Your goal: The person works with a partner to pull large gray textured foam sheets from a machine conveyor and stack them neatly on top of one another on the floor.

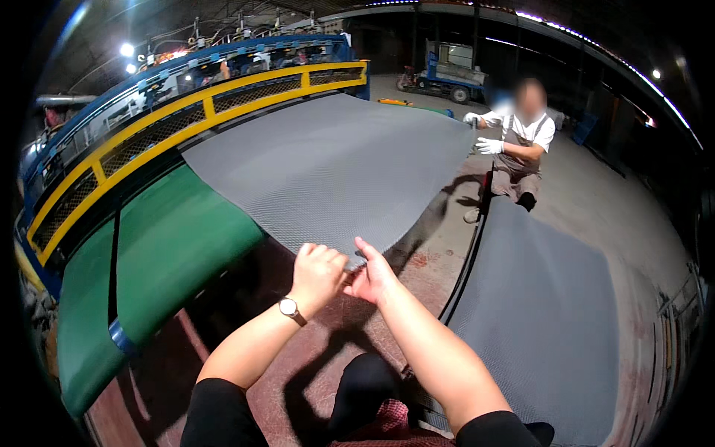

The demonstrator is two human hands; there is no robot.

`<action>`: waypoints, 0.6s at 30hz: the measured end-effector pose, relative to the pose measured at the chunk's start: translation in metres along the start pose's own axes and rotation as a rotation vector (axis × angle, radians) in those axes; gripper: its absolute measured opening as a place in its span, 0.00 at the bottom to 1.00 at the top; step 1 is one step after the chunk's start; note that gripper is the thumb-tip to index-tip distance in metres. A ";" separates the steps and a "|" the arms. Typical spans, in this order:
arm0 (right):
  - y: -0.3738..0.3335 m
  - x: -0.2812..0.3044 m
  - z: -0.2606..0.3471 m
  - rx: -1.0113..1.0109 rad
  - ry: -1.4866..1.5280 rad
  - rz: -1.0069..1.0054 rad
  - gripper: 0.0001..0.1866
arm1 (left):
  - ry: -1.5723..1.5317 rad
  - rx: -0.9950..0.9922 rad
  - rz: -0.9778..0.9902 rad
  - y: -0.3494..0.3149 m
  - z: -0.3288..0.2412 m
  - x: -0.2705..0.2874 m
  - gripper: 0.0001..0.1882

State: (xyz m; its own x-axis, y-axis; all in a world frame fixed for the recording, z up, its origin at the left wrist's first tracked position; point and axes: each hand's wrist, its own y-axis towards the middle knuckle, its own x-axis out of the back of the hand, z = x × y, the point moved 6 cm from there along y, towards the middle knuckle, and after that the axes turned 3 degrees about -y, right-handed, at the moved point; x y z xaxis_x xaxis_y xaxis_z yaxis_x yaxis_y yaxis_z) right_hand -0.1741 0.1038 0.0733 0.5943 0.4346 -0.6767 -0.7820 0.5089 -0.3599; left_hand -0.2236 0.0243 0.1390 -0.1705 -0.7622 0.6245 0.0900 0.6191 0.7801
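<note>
A wide grey mesh sheet [335, 164] stretches from under the machine's yellow guard toward me. My left hand [317, 274], with a watch on its wrist, is closed on the sheet's near corner. Right beside it, my right hand [369, 279] pinches the same corner, its thumb lying up along the edge. The fingertips of both hands are partly hidden. At the far right corner of this sheet, a co-worker [525, 138] in white gloves and overalls grips the edge.
A green conveyor belt [164, 261] runs out below the sheet at left. Behind it stands a blue machine with a yellow guard rail [205, 108]. Another grey sheet [536, 320] lies to my right on a dark-edged support. A small blue truck [450, 73] is parked far back.
</note>
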 end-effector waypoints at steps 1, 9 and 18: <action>-0.003 0.016 0.004 0.026 0.004 -0.108 0.22 | -0.027 -0.022 0.014 0.001 -0.010 -0.007 0.08; 0.008 0.074 0.003 0.124 -0.077 -0.322 0.15 | -0.314 0.081 -0.156 -0.037 -0.022 0.012 0.12; -0.029 0.083 0.032 0.438 -0.456 -0.535 0.13 | -0.329 0.583 -0.138 -0.111 0.054 0.008 0.11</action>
State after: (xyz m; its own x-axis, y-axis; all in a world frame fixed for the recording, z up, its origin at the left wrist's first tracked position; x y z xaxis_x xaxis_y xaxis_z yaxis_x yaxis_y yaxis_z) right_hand -0.0963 0.1491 0.0478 0.9569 0.2623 -0.1247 -0.2840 0.9350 -0.2125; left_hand -0.2878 -0.0406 0.0553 -0.4404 -0.8014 0.4048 -0.4815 0.5914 0.6469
